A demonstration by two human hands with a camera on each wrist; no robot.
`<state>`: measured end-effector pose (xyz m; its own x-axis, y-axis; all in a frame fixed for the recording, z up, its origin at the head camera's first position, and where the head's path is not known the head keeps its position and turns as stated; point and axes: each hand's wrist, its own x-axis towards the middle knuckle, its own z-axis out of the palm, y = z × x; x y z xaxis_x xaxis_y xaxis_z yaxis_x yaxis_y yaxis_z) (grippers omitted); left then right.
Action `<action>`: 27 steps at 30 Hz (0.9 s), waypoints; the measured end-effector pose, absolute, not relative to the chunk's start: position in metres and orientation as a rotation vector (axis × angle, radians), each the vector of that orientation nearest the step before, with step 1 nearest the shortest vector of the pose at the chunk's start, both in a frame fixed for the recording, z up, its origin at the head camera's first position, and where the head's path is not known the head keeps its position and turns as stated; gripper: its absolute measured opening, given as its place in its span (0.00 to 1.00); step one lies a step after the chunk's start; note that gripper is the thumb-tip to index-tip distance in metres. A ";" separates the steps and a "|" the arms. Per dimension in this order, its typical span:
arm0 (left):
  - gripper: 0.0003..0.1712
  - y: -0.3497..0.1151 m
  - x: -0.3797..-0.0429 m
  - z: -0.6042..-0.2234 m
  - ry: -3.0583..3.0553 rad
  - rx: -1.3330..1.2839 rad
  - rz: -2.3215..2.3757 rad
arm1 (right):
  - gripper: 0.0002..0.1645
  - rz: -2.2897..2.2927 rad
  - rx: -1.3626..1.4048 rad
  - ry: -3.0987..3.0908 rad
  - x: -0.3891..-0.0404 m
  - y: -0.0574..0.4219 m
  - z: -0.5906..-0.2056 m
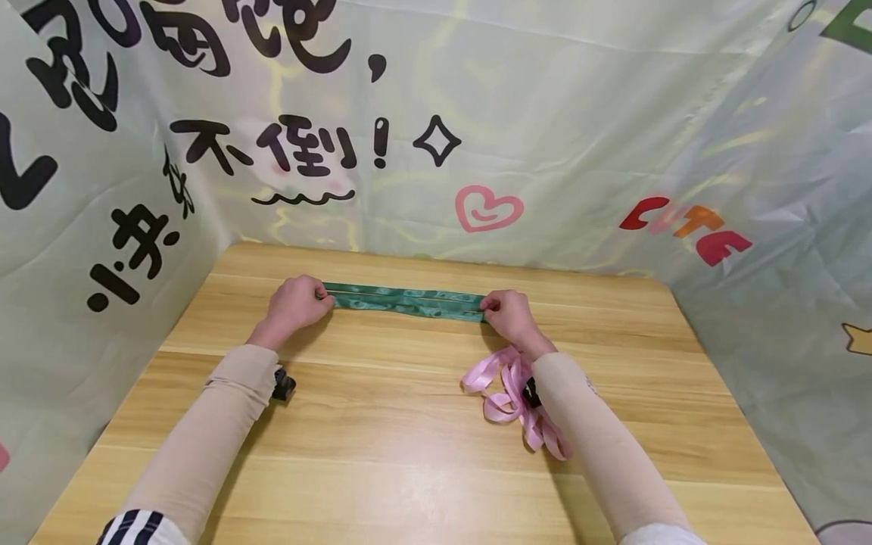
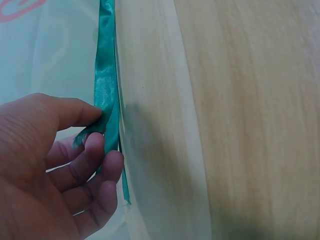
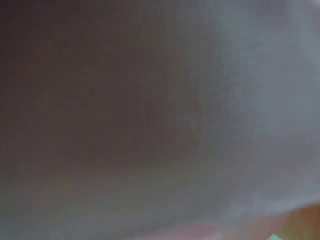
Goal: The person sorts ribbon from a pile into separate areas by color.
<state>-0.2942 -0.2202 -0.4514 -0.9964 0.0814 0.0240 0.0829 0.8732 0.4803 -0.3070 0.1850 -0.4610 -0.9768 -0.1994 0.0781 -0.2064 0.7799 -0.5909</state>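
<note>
A green satin ribbon, laid in several side-by-side strands, stretches across the far part of the wooden table between both hands. At its left end my left hand pinches the ribbon between thumb and fingers. The left wrist view shows this left hand closely, with a frayed end of the green ribbon by the thumb and another loose end hanging below. My right hand pinches the ribbon's right end. Fabric blocks nearly all of the right wrist view. A pink ribbon lies in loose loops below my right wrist, partly hidden by the forearm.
The wooden table carries both ribbons. Printed cloth hangs behind it and along both sides. A small black device is at the left wrist, and another black piece shows at the right wrist over the pink loops.
</note>
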 end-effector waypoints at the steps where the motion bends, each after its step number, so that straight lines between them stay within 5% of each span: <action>1: 0.24 -0.220 -0.295 -0.451 -3.044 -0.125 -0.771 | 0.08 0.977 0.338 -2.954 -0.308 0.185 -0.461; 27: 0.14 -0.226 -0.298 -0.455 -3.096 -0.023 -0.688 | 0.06 0.934 0.345 -2.973 -0.312 0.178 -0.464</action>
<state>-0.2976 -0.2264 -0.4552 -0.9994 0.0205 -0.0262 0.0075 0.9059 0.4235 -0.3115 0.1779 -0.4636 -0.9758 -0.2068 0.0716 -0.2106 0.7984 -0.5641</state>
